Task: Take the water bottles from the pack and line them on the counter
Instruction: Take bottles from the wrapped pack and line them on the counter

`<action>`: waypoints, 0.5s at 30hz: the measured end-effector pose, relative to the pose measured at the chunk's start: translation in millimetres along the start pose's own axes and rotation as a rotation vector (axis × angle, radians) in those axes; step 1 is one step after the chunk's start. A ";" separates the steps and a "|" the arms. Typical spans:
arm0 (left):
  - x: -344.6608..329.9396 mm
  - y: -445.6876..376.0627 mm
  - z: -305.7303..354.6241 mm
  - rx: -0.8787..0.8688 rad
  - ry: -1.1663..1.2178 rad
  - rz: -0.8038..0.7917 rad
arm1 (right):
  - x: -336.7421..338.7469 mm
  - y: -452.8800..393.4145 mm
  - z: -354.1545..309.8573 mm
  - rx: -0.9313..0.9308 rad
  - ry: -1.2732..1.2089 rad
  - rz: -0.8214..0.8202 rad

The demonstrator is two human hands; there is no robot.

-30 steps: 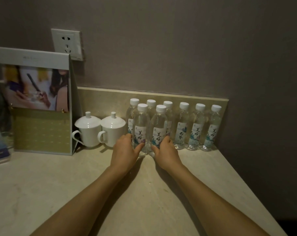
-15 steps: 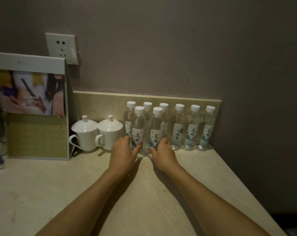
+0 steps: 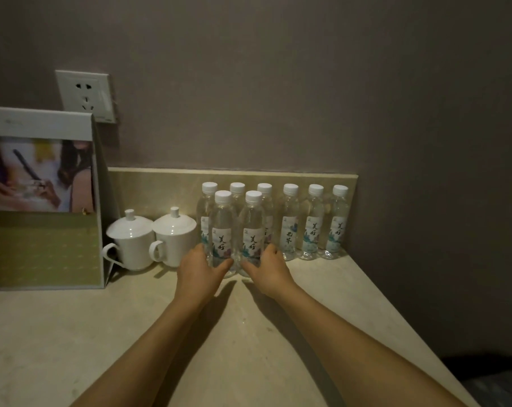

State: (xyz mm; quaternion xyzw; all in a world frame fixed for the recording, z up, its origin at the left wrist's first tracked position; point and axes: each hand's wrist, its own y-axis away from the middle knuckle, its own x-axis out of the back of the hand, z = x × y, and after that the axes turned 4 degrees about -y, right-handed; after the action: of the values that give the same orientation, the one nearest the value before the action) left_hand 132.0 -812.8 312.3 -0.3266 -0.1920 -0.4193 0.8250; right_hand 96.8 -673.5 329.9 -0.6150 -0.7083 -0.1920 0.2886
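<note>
Lidded cups [image 3: 155, 239] apparently just beside front bottles [image 3: 237, 233].

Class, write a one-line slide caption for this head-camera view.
Left hand and right hand cup two front water bottles on the counter, six more behind, beside two lidded cups.

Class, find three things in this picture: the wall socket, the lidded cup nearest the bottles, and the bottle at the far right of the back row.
wall socket [image 3: 85, 96], head view, centre of its white faceplate.
lidded cup [image 3: 176, 238], head view, side of its white body.
far-right bottle [image 3: 336, 232], head view, its label.
</note>
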 end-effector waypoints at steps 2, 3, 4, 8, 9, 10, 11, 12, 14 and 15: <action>1.4 9.5 7.9 0.074 0.037 0.052 | 7.7 6.6 3.2 0.018 -0.021 0.009; 1.1 15.7 14.2 0.135 0.081 0.105 | 13.3 10.6 5.0 0.022 -0.023 0.022; -0.3 23.3 22.4 0.189 0.154 0.159 | 19.9 14.8 7.3 0.023 -0.028 0.038; -16.8 52.7 74.8 0.211 0.441 0.127 | 61.8 36.7 20.2 0.042 -0.117 0.127; -22.8 60.0 91.2 0.183 0.477 0.085 | 75.3 43.5 24.8 0.050 -0.150 0.162; -29.4 67.5 108.2 0.155 0.505 0.051 | 89.9 50.1 30.7 0.062 -0.179 0.202; -36.7 75.0 124.8 0.134 0.524 0.025 | 105.1 57.0 38.2 0.078 -0.202 0.243; -44.7 83.1 141.0 0.119 0.534 0.001 | 121.2 63.9 47.1 0.094 -0.223 0.281; -63.2 102.4 173.3 0.091 0.545 -0.044 | 155.8 79.2 68.8 0.110 -0.262 0.348; -73.7 112.9 188.9 0.078 0.548 -0.060 | 173.7 86.9 81.1 0.114 -0.272 0.381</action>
State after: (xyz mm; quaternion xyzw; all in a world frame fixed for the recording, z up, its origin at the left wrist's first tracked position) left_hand 173.8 -589.7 360.8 -0.1631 0.0125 -0.5084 0.8454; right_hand 154.7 -475.8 373.1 -0.7404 -0.6216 -0.0094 0.2557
